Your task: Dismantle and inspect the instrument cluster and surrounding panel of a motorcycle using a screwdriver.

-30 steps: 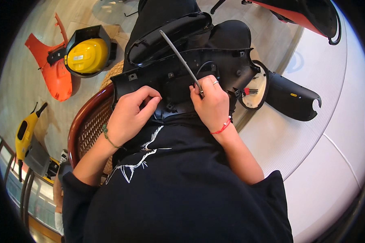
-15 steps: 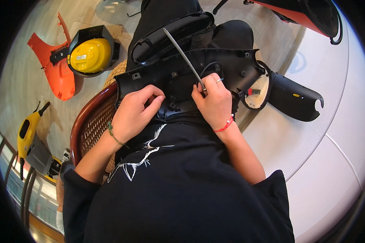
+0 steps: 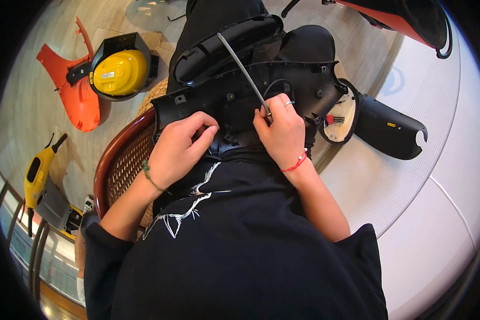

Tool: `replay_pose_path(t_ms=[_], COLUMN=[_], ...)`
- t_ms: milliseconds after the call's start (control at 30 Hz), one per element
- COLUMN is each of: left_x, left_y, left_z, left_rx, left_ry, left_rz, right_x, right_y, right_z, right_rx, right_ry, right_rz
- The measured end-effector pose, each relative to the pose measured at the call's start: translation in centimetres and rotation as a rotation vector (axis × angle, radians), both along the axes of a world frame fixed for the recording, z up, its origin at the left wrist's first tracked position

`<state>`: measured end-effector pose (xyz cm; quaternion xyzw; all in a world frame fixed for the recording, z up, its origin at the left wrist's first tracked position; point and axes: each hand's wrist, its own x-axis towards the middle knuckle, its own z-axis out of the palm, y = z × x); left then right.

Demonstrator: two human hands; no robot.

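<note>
A large black plastic panel point(image 3: 314, 80) with screw bosses and a cable lies across my lap, inner side up. My right hand point(image 3: 280, 130) is closed on a long metal rod point(image 3: 240, 66), like a screwdriver shaft, which points up and away over the panel. At the panel's near left part, my left hand point(image 3: 178, 146) has its fingers curled and pinched; what they hold, if anything, is hidden. Beyond the panel, a glossy black elongated part point(image 3: 224, 45) rests on my legs.
A cane chair point(image 3: 120, 165) is at my left. On the floor are orange panels point(image 3: 80, 109), a yellow-and-black part point(image 3: 120, 72) and a yellow scooter-like body point(image 3: 34, 176). At right, a white table point(image 3: 400, 208) holds an oval tray point(image 3: 338, 106) and black panel point(image 3: 384, 128).
Both hands have shifted slightly rightward in the picture, along with much of the surroundings. The rod's tip sits a little higher and further right, still held in my right hand.
</note>
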<state>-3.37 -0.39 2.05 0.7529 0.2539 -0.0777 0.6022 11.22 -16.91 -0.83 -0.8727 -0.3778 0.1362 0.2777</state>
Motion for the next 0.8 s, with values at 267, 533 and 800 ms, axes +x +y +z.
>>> replay_pose_path(t_ms=[267, 533, 800], left_x=[-0.1, 0.0, 0.1], left_y=[0.2, 0.0, -0.3], left_z=[0.0, 0.0, 0.0], left_rx=[-0.059, -0.075, 0.002], left_ry=[0.039, 0.040, 0.009], left_rz=[-0.003, -0.011, -0.026], right_x=[0.2, 3.0, 6.0], right_y=[-0.2, -4.1, -7.0], right_z=[1.5, 5.1, 4.3], right_rx=[0.014, 0.100, 0.040], right_ry=[0.106, 0.116, 0.133], right_rz=[0.013, -0.288, -0.390])
